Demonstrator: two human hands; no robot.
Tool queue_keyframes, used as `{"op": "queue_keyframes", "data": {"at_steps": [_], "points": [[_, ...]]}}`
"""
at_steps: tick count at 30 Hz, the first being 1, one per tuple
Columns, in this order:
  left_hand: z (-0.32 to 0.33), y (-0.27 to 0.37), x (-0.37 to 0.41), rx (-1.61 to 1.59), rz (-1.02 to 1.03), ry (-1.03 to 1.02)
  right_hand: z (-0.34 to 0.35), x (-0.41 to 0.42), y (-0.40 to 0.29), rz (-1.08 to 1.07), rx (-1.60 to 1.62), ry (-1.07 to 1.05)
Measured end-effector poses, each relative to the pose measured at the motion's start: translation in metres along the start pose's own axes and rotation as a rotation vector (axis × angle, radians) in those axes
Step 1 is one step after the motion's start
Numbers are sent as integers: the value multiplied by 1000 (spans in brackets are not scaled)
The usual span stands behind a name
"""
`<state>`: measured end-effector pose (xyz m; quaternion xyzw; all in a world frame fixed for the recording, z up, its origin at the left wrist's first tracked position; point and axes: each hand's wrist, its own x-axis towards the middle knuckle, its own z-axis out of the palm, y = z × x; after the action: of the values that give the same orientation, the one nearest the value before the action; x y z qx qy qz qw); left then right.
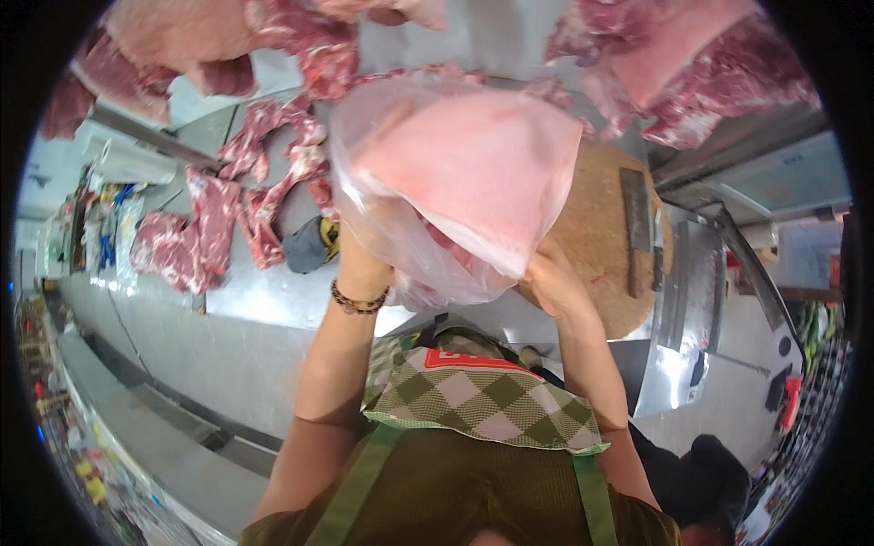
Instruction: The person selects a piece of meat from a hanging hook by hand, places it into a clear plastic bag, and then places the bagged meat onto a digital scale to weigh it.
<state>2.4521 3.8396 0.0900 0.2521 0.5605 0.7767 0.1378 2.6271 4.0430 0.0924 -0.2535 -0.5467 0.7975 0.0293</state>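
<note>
A large slab of pork (485, 164) with pale pink skin is held up in front of me, partly inside a clear plastic bag (437, 276). Red flesh shows below its skin edge. My left hand (372, 218), with a beaded bracelet (358, 300) at the wrist, grips the slab from the left; the film covers much of this hand. At the slab's lower right corner, my right hand (553, 280) pinches the edge, some fingertips hidden. Behind the slab, a round wooden chopping block (594, 205) carries a cleaver (636, 211) and a narrower knife (657, 249).
Meaty bones (273, 198) and cuts of pork (181, 252) lie on the metal counter (266, 293) at left, near a dark grey object (307, 246). More pork (710, 75) hangs along the top. A roll of plastic bags (136, 164) sits far left. A metal scale-like platform (696, 286) stands right.
</note>
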Motion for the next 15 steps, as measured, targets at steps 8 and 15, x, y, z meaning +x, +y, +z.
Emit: {"op": "queue_keyframes", "data": {"at_steps": [8,15], "points": [[-65,10,-62,-25,-161,18,27,55,84,114,908,120],[-195,-57,-121,309,-290,-14,85,62,124,94,648,23]]}}
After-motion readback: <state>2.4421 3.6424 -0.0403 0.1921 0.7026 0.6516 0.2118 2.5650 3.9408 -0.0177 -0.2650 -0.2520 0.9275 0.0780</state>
